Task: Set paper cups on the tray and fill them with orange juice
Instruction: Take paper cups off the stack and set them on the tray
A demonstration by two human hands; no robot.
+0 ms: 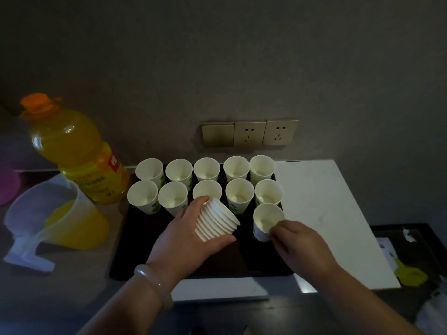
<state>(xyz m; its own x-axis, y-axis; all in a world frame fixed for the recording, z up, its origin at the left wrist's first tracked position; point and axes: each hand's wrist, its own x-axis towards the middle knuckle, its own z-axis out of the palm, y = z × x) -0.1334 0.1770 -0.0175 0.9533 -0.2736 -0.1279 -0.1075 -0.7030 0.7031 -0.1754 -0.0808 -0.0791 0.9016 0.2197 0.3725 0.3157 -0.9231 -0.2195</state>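
Paper cups (206,169), white and empty, are standing on the tray (135,250). My left hand (186,235) is gripping a stack (217,221) and my right hand (300,243) is pinching the near cup (266,218).

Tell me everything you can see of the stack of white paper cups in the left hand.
The stack of nested white paper cups shows its rolled rims as close ridges. It is tilted on its side, above the dark rectangular tray, just in front of the standing cups. The left hand grips it, fingers over it and thumb beneath. Nothing else plainly touches it.
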